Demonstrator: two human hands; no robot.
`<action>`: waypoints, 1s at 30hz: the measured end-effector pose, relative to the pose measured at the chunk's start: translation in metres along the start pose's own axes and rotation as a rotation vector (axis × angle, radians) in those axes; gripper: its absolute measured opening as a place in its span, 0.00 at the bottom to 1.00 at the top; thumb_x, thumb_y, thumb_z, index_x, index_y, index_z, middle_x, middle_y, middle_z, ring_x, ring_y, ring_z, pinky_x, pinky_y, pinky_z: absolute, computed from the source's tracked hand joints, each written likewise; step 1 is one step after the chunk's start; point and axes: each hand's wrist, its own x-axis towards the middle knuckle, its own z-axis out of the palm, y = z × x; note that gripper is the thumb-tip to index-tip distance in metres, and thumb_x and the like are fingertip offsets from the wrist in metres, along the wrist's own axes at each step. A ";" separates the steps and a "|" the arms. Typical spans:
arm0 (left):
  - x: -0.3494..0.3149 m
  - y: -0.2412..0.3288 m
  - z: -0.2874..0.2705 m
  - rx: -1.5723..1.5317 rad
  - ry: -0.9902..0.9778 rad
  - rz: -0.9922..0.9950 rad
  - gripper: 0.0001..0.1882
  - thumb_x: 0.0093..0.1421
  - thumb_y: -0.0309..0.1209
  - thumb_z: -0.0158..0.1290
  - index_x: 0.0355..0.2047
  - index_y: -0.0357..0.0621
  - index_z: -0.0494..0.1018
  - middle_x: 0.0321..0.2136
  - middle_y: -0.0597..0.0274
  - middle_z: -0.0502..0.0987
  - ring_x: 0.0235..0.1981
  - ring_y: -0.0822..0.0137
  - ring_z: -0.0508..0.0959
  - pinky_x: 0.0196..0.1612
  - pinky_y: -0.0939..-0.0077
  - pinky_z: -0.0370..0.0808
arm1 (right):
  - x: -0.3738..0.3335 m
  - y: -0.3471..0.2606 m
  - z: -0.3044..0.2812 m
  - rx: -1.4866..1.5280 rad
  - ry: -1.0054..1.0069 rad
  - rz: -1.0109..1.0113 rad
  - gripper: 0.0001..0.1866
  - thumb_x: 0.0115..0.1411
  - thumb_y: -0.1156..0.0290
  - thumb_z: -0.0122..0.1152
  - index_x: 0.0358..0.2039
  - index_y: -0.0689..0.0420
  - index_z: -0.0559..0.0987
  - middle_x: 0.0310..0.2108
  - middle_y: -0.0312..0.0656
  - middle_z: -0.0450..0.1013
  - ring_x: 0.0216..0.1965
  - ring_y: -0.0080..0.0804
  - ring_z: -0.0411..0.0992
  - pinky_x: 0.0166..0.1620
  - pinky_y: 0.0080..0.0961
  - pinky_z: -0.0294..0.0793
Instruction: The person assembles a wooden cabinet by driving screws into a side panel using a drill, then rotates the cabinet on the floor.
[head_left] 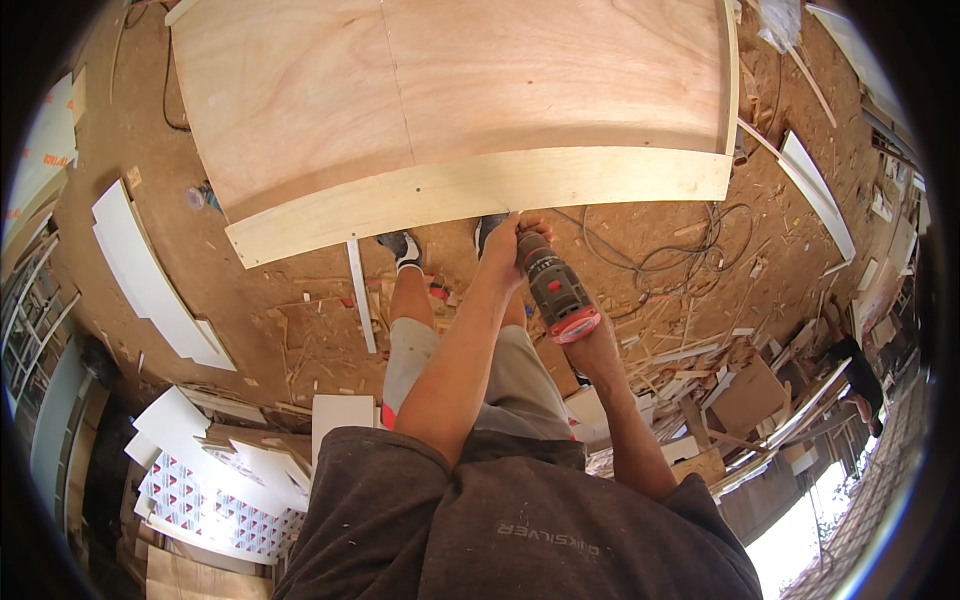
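Left hand (503,243): fingers clenched around the front end of a dark grey and red cordless drill (553,288), just below the pale front edge strip (480,193) of a large plywood panel (440,80).

Right hand (590,350): under the drill's red base, mostly hidden by the tool; I cannot tell how its fingers are set.

Drill: tilted, nose up against the lower edge of the pale strip, red base toward the person.

Panel: broad brown sheet with a thin line down its middle, strip along its near side.

Below: two feet in dark shoes (398,243), grey shorts. Sawdust-covered floor (250,300) with white board offcuts (150,290), wood scraps and a looped black cable (680,250) to the right.
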 end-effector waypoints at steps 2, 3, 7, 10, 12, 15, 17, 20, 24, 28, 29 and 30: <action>0.002 0.000 0.000 0.009 -0.026 0.006 0.21 0.69 0.41 0.32 0.42 0.33 0.64 0.30 0.49 0.74 0.28 0.59 0.76 0.31 0.68 0.77 | 0.001 0.008 0.001 -0.023 0.023 -0.017 0.31 0.45 0.71 0.70 0.52 0.55 0.71 0.42 0.47 0.74 0.43 0.41 0.74 0.44 0.33 0.71; 0.002 -0.001 0.000 0.008 -0.050 0.013 0.19 0.68 0.40 0.33 0.40 0.34 0.65 0.29 0.50 0.74 0.27 0.60 0.76 0.30 0.68 0.77 | 0.003 0.013 0.003 -0.050 0.033 -0.042 0.31 0.45 0.71 0.70 0.52 0.54 0.70 0.42 0.47 0.74 0.43 0.41 0.74 0.45 0.33 0.71; 0.002 0.005 0.002 0.041 -0.079 0.042 0.16 0.68 0.39 0.34 0.35 0.38 0.64 0.27 0.52 0.73 0.26 0.61 0.75 0.29 0.67 0.77 | 0.004 0.011 0.006 -0.103 0.075 -0.099 0.33 0.45 0.69 0.70 0.54 0.52 0.69 0.43 0.46 0.74 0.45 0.41 0.74 0.45 0.34 0.71; -0.011 0.000 0.002 0.036 0.058 0.110 0.18 0.67 0.40 0.35 0.45 0.37 0.64 0.32 0.52 0.73 0.30 0.63 0.76 0.32 0.72 0.76 | 0.001 -0.003 0.008 -0.117 0.099 -0.117 0.27 0.46 0.71 0.67 0.49 0.56 0.71 0.38 0.46 0.75 0.41 0.41 0.74 0.43 0.33 0.72; -0.021 0.004 -0.012 0.274 0.145 0.186 0.19 0.67 0.41 0.36 0.47 0.39 0.64 0.36 0.54 0.72 0.34 0.65 0.75 0.37 0.70 0.75 | -0.001 -0.014 0.008 -0.150 0.079 -0.100 0.25 0.47 0.72 0.66 0.47 0.57 0.71 0.36 0.47 0.75 0.39 0.41 0.75 0.42 0.32 0.72; -0.054 0.003 -0.011 0.671 0.250 0.444 0.19 0.67 0.42 0.39 0.49 0.41 0.65 0.43 0.56 0.70 0.42 0.67 0.73 0.45 0.67 0.71 | -0.001 -0.024 0.006 -0.199 0.055 -0.041 0.29 0.46 0.70 0.68 0.50 0.55 0.70 0.38 0.47 0.75 0.41 0.42 0.75 0.42 0.34 0.72; -0.094 0.000 0.013 0.956 0.221 0.678 0.19 0.65 0.41 0.42 0.49 0.41 0.66 0.47 0.57 0.69 0.47 0.66 0.71 0.50 0.65 0.68 | -0.001 -0.022 0.002 -0.199 0.075 -0.049 0.31 0.46 0.66 0.69 0.52 0.52 0.69 0.41 0.47 0.75 0.43 0.44 0.75 0.42 0.36 0.73; -0.155 -0.004 0.054 1.331 0.059 1.027 0.18 0.61 0.39 0.50 0.48 0.41 0.69 0.49 0.57 0.68 0.51 0.62 0.68 0.54 0.62 0.64 | -0.003 -0.041 0.007 -0.146 0.068 -0.047 0.31 0.46 0.66 0.69 0.51 0.53 0.69 0.39 0.47 0.75 0.41 0.46 0.75 0.40 0.36 0.73; -0.162 -0.017 0.069 1.602 -0.106 1.255 0.16 0.54 0.36 0.58 0.41 0.42 0.72 0.45 0.58 0.70 0.50 0.57 0.69 0.56 0.58 0.63 | 0.007 -0.014 0.011 -0.141 0.066 -0.202 0.26 0.48 0.65 0.65 0.48 0.55 0.71 0.37 0.49 0.75 0.41 0.49 0.74 0.40 0.38 0.72; -0.142 -0.014 0.056 1.553 -0.106 1.319 0.11 0.52 0.30 0.60 0.35 0.42 0.74 0.39 0.60 0.72 0.47 0.57 0.71 0.57 0.57 0.62 | 0.010 -0.034 0.017 -0.427 0.077 -0.200 0.21 0.51 0.64 0.61 0.44 0.58 0.72 0.37 0.52 0.74 0.41 0.53 0.73 0.40 0.41 0.71; -0.139 -0.014 0.054 1.539 -0.110 1.325 0.10 0.52 0.29 0.59 0.34 0.42 0.73 0.38 0.60 0.72 0.47 0.58 0.71 0.57 0.57 0.62 | 0.010 -0.039 0.018 -0.459 0.076 -0.191 0.20 0.52 0.64 0.60 0.43 0.58 0.72 0.37 0.53 0.74 0.41 0.53 0.73 0.40 0.42 0.71; -0.139 -0.014 0.054 1.527 -0.119 1.328 0.09 0.52 0.28 0.59 0.33 0.42 0.73 0.37 0.60 0.72 0.47 0.58 0.71 0.57 0.58 0.62 | 0.010 -0.038 0.018 -0.462 0.079 -0.188 0.20 0.52 0.64 0.59 0.44 0.58 0.72 0.38 0.53 0.74 0.41 0.53 0.73 0.40 0.42 0.71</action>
